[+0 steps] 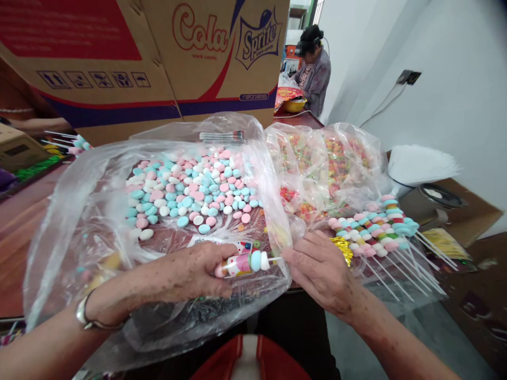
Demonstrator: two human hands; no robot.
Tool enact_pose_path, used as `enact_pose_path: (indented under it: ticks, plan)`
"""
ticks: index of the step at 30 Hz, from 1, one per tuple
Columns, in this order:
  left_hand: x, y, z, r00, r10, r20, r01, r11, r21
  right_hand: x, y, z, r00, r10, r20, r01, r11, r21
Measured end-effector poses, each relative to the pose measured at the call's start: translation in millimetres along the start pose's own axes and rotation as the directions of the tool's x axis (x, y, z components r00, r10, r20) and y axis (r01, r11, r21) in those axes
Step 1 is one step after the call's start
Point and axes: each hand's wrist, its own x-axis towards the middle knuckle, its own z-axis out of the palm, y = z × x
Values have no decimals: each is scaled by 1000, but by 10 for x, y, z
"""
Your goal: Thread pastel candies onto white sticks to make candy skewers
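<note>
A candy skewer (256, 261) with pink, blue and white pieces and a printed wrapper lies across the middle, above the near edge of a clear plastic bag. My left hand (202, 272) is closed round its left, candy-covered end. At the other end, my right hand (317, 264) has its fingers closed together on the white stick; its fingertips also lie against the bag's edge. Behind my hands, loose pink, blue and white candies (194, 184) are spread in the open bag (59, 211). Right of my right hand lie several finished candy skewers (372, 227) with gold ties (343, 249).
A large cardboard box (222, 79) stands behind the candies. Clear bags of colourful gummy candies (328, 153) lie to its right. Farther right are a metal pot (428, 198) and white sheets (423, 161). Another person (317, 74) works at the far table.
</note>
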Motion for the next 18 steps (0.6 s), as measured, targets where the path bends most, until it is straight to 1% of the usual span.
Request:
enact_pose_path:
  ticks: [2,5,7,10,12,14,16,18]
  plan:
    - [8,-100,24,1000,3,-7,-4,999,-51,22,0,-31,997,38,62,-39,999,7]
    - [33,-184,22,1000,9,4,-9,999,-43,46,-34,-27,988,88,126,-98,992,76]
    - [67,-192,35,999,14,29,-14,1000,-3,54,-80,24,982,103,158,-127,981,150]
    - [122,-183,93,998,3,66,-8,997,78,52,-153,128,960,166,224,-219,946,238]
    - [141,-179,131,998,-3,55,-4,993,121,40,-166,168,937,223,269,-294,919,264]
    - [142,-174,144,999,0,38,-5,992,125,26,-133,162,918,256,303,-339,903,265]
    - [132,-164,130,998,1,64,-5,997,71,18,-64,117,926,235,297,-313,915,253]
    - [121,-161,103,990,19,140,-12,999,-50,21,10,60,953,162,258,-223,948,226]
